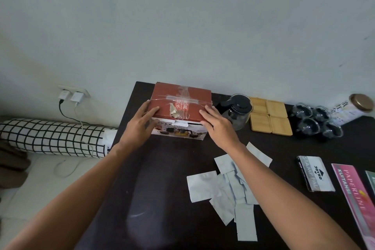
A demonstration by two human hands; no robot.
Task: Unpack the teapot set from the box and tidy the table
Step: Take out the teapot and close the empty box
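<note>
Both hands, left hand [142,123] and right hand [217,123], are pressing flat-fingered on the red box [180,105] mid-frame; better keeping it level, sliding clear of the teapot [237,111].

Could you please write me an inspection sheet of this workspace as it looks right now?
Surface: dark table against a pale wall.
Job's things: red box, closed, tape across its lid; glass teapot to its right; four wooden coasters in a square; four glass cups grouped beyond them.
Clutter: loose white paper sheets; stamp pad box; pink receipt book; tin with gold lid.
Grip: left hand and right hand lie flat-fingered on the box's near corners.
Cables: two chargers in a wall socket, black and white cables trailing down.
Surroundings: checked bolster left of the table.
</note>
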